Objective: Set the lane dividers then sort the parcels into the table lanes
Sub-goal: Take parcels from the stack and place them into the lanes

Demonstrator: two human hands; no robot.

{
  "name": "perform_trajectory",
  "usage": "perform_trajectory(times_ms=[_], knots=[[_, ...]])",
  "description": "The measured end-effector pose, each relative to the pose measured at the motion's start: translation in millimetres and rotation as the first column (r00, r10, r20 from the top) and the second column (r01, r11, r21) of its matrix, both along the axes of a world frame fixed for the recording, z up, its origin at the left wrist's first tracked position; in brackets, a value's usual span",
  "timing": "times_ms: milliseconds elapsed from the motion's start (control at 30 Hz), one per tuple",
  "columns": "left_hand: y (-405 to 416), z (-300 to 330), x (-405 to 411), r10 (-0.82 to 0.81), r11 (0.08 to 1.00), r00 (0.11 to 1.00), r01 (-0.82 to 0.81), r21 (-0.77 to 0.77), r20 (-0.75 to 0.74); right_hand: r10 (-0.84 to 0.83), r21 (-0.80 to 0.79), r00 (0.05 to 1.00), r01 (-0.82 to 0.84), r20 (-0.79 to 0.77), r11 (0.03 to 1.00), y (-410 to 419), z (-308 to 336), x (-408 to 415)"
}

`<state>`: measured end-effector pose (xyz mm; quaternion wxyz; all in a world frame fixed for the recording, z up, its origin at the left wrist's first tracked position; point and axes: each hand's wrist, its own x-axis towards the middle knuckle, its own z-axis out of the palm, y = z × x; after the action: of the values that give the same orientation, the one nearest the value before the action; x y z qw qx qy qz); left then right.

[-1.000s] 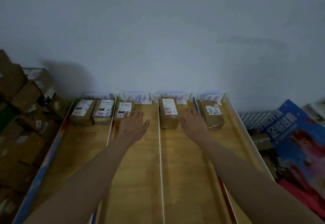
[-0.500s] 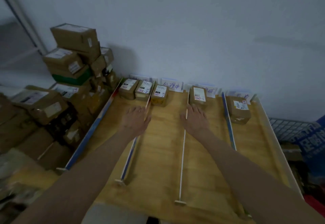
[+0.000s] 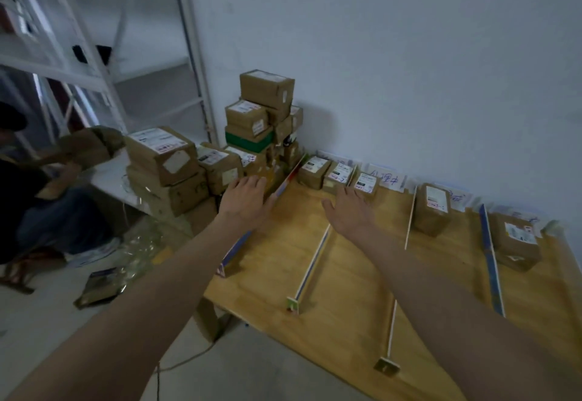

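- My left hand (image 3: pixel 244 200) is stretched out flat with the fingers loosely spread, holding nothing. It hovers over the table's left edge, where the leftmost lane divider (image 3: pixel 277 194) runs as a slanted board with a blue and red face.
- Just beyond that hand's fingertips is the pile of brown parcels (image 3: pixel 220 161), stacked off the table's left side against the white wall (image 3: pixel 409 69). The nearest boxes are close to my fingers; I cannot tell whether they touch.
- My right hand (image 3: pixel 349 213) is also flat and relaxed, thumb apart, empty. It hangs above the wooden table (image 3: pixel 346 290), over the far end of the second divider (image 3: pixel 310 270).
- Right ahead of its fingertips a small labelled parcel (image 3: pixel 365 183) sits at the head of the second lane, very near but apart from my fingers.
- Two more parcels (image 3: pixel 324 172) lie side by side at the head of the first lane, between my hands and further back.
- To my right, past a thin white divider (image 3: pixel 409 216), a taller parcel (image 3: pixel 433 208) stands in the third lane. Past the blue divider (image 3: pixel 489 255), another box (image 3: pixel 515 241) rests in the fourth.
- Handwritten lane cards (image 3: pixel 389 178) lean on the wall behind the lanes.
- At the far left a seated person (image 3: pixel 34 186) handles a box.
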<state>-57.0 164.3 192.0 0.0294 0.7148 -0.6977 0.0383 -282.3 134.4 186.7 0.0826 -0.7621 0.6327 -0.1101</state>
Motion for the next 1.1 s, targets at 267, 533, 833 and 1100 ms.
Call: perform_trajectory(times_ms=[267,533,833,1100], knots=[[-2,41,89,-0.039,0.994,0.999,0.038,-0.098,-0.008,0.005,-0.080,1.000,-0.002,0.031,0.997,4,34,98],[-12,78,207,-0.092,0.979,0.996,0.092,-0.182,0.007,-0.007,-0.070,0.995,0.014,0.099,0.997,-4,56,223],[-34,59,319,-0.007,0.993,0.991,-0.009,-0.120,-0.133,-0.001,0.062,0.975,-0.013,0.222,0.998,-24,71,330],[-40,35,326,0.003,0.992,0.912,-0.054,-0.111,-0.410,-0.100,0.214,0.915,0.015,0.391,0.977,-40,68,375]])
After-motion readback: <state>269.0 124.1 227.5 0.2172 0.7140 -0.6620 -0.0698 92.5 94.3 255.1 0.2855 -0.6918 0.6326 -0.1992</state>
